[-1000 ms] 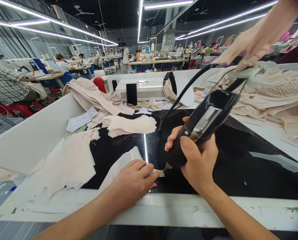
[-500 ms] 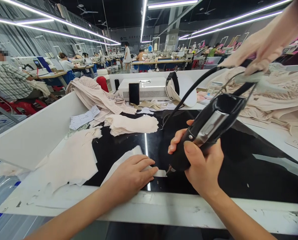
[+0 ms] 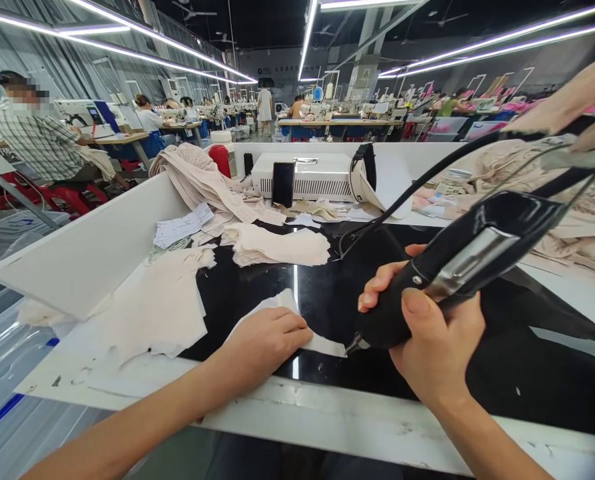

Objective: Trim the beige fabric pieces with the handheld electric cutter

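Observation:
My left hand (image 3: 272, 340) lies flat with its fingers stretched over a pale fabric piece (image 3: 327, 345), pressing it on the glossy black work surface (image 3: 257, 293). Part of the piece is hidden under the palm; a narrow strip shows to the right of the fingertips. My right hand (image 3: 437, 333) is wrapped round a black corded hand tool (image 3: 457, 260) with a silver lever along its side. The tool leans to the upper right, and its thin metal tip is at the right end of the strip. Whether the tip touches it, I cannot tell.
Stacks of cut pale fabric (image 3: 280, 245) lie beyond and left (image 3: 162, 307) of my hands. A white vented box (image 3: 304, 175), a phone (image 3: 282, 184) and a visor stand behind. The tool's black cable (image 3: 427, 177) arches rightward. A blurred pale arm-like shape (image 3: 567, 100) hangs upper right.
The camera view has shifted, so everything sits further right. The tool is tilted further over to the right. More of the fabric strip shows between my left fingers and the tip.

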Tool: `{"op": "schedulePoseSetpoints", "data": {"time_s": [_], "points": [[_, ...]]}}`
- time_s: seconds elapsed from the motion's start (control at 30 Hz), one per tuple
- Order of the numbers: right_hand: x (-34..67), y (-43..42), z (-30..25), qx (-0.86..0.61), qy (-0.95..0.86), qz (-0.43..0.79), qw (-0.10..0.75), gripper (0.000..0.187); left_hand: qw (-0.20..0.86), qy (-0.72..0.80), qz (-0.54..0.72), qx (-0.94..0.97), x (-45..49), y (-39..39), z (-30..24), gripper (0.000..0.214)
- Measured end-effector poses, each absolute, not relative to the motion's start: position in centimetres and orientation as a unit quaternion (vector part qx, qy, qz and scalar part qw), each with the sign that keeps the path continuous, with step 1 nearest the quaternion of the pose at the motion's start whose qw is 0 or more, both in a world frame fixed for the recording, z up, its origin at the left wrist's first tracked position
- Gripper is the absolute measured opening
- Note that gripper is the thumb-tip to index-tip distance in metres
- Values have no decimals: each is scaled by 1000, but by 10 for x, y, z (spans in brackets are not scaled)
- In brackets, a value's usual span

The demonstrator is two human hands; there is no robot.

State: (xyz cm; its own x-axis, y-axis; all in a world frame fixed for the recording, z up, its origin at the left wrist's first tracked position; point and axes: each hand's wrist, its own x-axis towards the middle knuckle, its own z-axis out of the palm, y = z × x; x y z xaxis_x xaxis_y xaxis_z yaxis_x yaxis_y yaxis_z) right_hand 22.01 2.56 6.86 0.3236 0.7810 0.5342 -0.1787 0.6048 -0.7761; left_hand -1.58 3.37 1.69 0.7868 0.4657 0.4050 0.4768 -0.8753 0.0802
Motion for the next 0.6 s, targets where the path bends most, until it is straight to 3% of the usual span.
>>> {"op": "schedulePoseSetpoints", "data": {"time_s": [0.33, 0.6], "points": [[221, 26, 71, -319, -479, 316, 754, 53, 75, -220, -205, -951, -11, 33, 22, 24], [221, 27, 71, -324, -483, 310, 752, 54, 46, -217, -153, -963, -11, 33, 21, 27]]}}
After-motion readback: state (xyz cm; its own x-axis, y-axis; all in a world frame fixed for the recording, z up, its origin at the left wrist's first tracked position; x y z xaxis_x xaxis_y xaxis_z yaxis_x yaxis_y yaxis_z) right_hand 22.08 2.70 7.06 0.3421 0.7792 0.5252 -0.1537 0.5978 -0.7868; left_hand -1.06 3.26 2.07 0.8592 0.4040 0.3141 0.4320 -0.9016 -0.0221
